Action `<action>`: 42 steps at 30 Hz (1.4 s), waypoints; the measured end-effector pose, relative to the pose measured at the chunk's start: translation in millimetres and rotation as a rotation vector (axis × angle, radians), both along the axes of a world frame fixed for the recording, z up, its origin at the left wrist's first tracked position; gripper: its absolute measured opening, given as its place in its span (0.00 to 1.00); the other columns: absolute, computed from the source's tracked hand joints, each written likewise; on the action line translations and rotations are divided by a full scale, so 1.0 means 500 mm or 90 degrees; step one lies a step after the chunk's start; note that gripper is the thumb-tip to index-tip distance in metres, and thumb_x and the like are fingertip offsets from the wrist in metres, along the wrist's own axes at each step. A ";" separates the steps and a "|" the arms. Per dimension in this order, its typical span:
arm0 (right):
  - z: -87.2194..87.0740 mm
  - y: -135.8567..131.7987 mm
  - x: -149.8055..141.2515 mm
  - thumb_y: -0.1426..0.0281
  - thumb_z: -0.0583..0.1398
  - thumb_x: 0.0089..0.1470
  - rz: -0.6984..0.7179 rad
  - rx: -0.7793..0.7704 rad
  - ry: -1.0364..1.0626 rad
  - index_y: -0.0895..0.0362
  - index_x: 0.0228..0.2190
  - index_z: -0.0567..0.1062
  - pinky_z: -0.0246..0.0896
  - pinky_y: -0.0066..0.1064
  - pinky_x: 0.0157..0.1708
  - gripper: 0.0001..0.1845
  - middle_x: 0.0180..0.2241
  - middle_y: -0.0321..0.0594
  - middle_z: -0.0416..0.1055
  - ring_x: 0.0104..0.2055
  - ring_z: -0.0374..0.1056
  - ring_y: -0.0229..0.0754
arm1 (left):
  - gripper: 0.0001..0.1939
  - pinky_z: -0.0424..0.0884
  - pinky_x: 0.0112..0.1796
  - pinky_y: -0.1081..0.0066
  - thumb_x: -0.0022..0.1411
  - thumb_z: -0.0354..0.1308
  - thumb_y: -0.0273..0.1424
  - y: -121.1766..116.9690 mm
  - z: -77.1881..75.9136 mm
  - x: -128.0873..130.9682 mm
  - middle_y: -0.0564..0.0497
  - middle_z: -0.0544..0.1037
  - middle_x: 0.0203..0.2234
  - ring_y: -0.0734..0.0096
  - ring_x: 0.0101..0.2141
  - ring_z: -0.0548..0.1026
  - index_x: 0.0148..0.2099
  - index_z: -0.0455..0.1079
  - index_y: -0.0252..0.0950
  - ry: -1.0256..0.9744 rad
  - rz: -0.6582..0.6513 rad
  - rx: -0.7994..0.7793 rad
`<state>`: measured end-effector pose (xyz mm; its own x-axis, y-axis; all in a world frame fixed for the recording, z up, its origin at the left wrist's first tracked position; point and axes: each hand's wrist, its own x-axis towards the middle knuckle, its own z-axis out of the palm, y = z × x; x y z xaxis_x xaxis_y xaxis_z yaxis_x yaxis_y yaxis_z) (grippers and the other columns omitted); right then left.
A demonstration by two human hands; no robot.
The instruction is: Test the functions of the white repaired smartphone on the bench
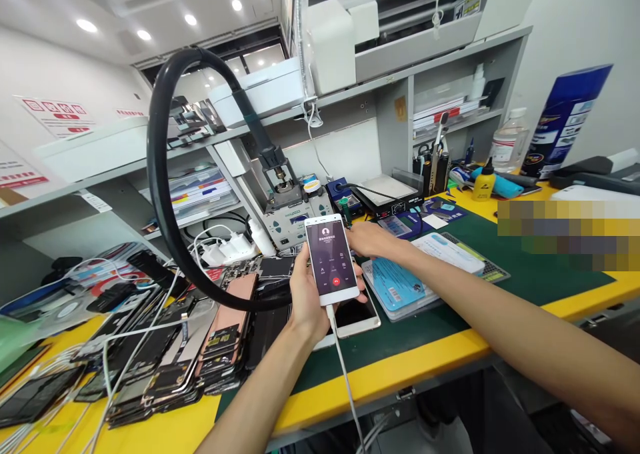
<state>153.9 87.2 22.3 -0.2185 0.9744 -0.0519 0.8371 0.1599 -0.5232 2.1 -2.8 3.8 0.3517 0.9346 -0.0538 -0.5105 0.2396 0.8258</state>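
Observation:
In my left hand (306, 301) is a white smartphone (332, 261), held upright with a call screen lit. My left fingers wrap behind it and show at its right edge. A white charging cable (343, 361) runs down from the phone's bottom end. Beside the phone's upper right edge is my right hand (373, 241), its fingers curled together. Their tips are partly hidden by the phone, so what they hold cannot be made out. Below the held phone, another white-framed phone (373, 323) with a dark screen lies on the green mat (425, 337).
Stacked phone parts (225, 334) and loose cables cover the left side. A thick black hose (160, 167) arches over them from the grey rework station (287, 226). Blue and white packets (400, 284) lie under my right forearm. A yellow bottle (484, 182) stands farther back.

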 end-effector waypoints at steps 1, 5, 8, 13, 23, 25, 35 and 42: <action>0.000 -0.001 0.000 0.58 0.48 0.64 -0.001 -0.001 0.005 0.64 0.26 0.81 0.60 0.34 0.30 0.31 0.15 0.51 0.71 0.23 0.72 0.51 | 0.35 0.77 0.27 0.57 0.69 0.42 0.53 0.000 -0.001 0.000 0.37 0.79 0.31 0.54 0.28 0.78 0.55 0.71 0.27 -0.001 0.000 -0.001; -0.001 -0.003 0.001 0.56 0.48 0.64 -0.010 0.004 0.041 0.64 0.25 0.80 0.60 0.35 0.29 0.32 0.16 0.51 0.72 0.21 0.70 0.50 | 0.36 0.78 0.27 0.57 0.69 0.42 0.53 0.000 -0.002 -0.001 0.37 0.79 0.32 0.54 0.28 0.78 0.57 0.70 0.26 -0.002 0.000 0.000; 0.005 -0.003 0.004 0.55 0.45 0.65 -0.021 0.037 0.094 0.63 0.29 0.80 0.61 0.33 0.29 0.33 0.23 0.53 0.77 0.23 0.72 0.48 | 0.35 0.78 0.27 0.57 0.69 0.42 0.53 0.000 -0.001 -0.001 0.37 0.79 0.32 0.55 0.28 0.79 0.56 0.70 0.27 0.000 0.002 -0.004; 0.058 -0.012 0.000 0.59 0.40 0.67 -0.024 0.132 0.243 0.61 0.31 0.79 0.61 0.30 0.31 0.34 0.30 0.49 0.79 0.29 0.73 0.43 | 0.33 0.79 0.28 0.58 0.69 0.42 0.52 -0.003 -0.001 0.006 0.38 0.79 0.30 0.56 0.28 0.79 0.49 0.72 0.26 0.020 0.009 -0.016; 0.125 -0.040 -0.071 0.64 0.45 0.64 0.074 0.286 0.056 0.62 0.24 0.75 0.52 0.34 0.31 0.27 0.29 0.55 0.76 0.30 0.67 0.46 | 0.29 0.79 0.33 0.59 0.70 0.44 0.50 -0.008 -0.006 0.021 0.42 0.81 0.32 0.53 0.34 0.81 0.52 0.75 0.32 0.025 0.015 -0.041; 0.123 -0.038 -0.074 0.65 0.45 0.64 0.072 0.287 0.043 0.62 0.25 0.76 0.52 0.34 0.31 0.26 0.29 0.56 0.76 0.30 0.68 0.47 | 0.29 0.79 0.34 0.58 0.70 0.44 0.51 -0.008 -0.007 0.020 0.42 0.81 0.32 0.52 0.35 0.81 0.52 0.75 0.33 0.020 0.011 -0.043; 0.125 -0.038 -0.074 0.65 0.46 0.64 0.060 0.270 0.028 0.62 0.26 0.75 0.55 0.35 0.35 0.25 0.32 0.58 0.77 0.37 0.71 0.52 | 0.29 0.79 0.35 0.57 0.71 0.42 0.48 -0.010 -0.007 0.019 0.42 0.81 0.32 0.50 0.35 0.81 0.53 0.75 0.32 -0.001 -0.005 -0.044; 0.108 -0.035 -0.031 0.58 0.43 0.66 -0.012 0.275 0.228 0.60 0.31 0.73 0.59 0.35 0.35 0.27 0.34 0.51 0.76 0.37 0.71 0.48 | 0.30 0.79 0.31 0.60 0.70 0.44 0.50 -0.001 0.007 0.004 0.40 0.80 0.32 0.55 0.31 0.80 0.53 0.74 0.30 -0.042 0.042 -0.046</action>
<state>138.6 69.6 76.3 -0.1323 0.8948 0.4264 0.6241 0.4094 -0.6655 4.0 -3.3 7.4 0.2949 0.9503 -0.1002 -0.5797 0.2613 0.7718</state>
